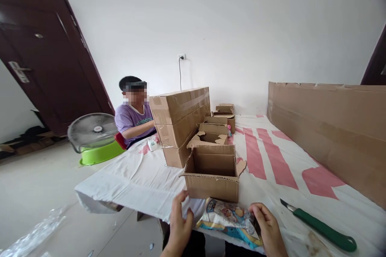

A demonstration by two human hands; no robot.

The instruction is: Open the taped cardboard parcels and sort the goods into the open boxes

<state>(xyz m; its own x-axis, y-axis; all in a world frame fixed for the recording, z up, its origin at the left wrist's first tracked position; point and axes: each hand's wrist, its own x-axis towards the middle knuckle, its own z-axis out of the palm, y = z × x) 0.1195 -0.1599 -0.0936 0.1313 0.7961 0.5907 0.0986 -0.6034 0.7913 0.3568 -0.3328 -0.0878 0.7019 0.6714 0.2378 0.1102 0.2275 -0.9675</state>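
Gripping the printed packet (227, 217) seems underway; right hand (267, 225) apparently pinches its end; wide left hand (180, 223) should close in.

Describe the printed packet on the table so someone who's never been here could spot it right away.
On the cloth-covered table, find the nearest open cardboard box. The packet lies just in front of it, at the table's near edge, between the person's left hand and right hand. Unlike the plain brown boxes, it is crinkled and printed in white, blue and yellow.
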